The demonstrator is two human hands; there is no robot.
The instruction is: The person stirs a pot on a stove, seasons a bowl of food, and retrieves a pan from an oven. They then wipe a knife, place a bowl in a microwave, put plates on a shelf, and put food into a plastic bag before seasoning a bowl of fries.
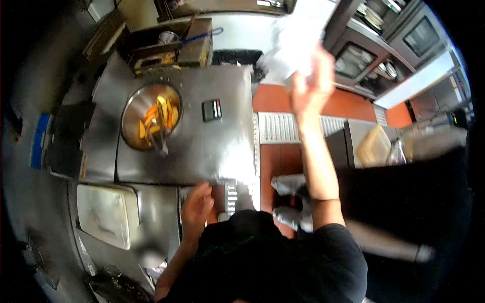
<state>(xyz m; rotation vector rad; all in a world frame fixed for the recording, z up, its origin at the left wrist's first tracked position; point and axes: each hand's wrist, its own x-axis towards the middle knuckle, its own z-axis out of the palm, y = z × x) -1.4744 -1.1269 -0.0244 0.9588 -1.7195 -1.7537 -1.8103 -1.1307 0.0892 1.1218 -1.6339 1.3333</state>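
Note:
My right hand is raised at the upper right, blurred by motion, beside a white blurred thing that I cannot make out; whether the fingers grip it is unclear. Low at the counter's front edge, my left hand has its fingers bent, and what they hold, if anything, is hidden. On the steel counter stands a metal bowl with yellow and orange wedges and a utensil in it. A small dark device lies to the right of the bowl.
A white tub stands at the lower left. Behind the counter is a black-lined bin. At the right are shelves with dishes, a container and another person in dark clothes. Reddish tiles cover the floor.

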